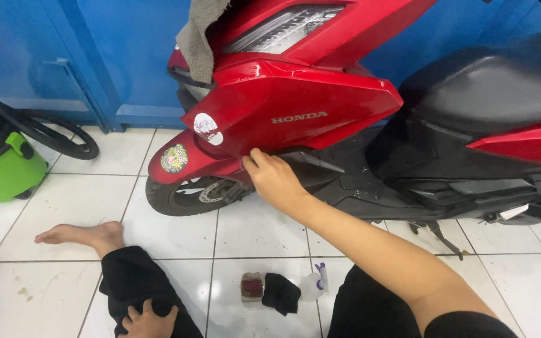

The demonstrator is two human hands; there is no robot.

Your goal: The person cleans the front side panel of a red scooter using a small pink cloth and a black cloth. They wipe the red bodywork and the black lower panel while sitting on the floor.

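A red scooter (295, 112) stands on white floor tiles, its front to the left. My right hand (272, 178) reaches up to the lower edge of the red side panel (320, 119), fingertips touching the panel's underside near the front fender (180, 159). Whether it pinches anything small I cannot tell. My left hand (148, 322) rests on my left knee in black trousers, fingers curled over the cloth. Between my legs on the floor lie a small clear container with dark red contents (252, 286), a black cloth (281, 293) and a small white bottle (314, 285).
A grey towel (198, 37) hangs over the scooter's front. A green vacuum with a black hose (7, 163) stands at the left by the blue wall (95, 56). My bare left foot (82, 236) lies on the tiles. The scooter's side stand (439, 235) is down at right.
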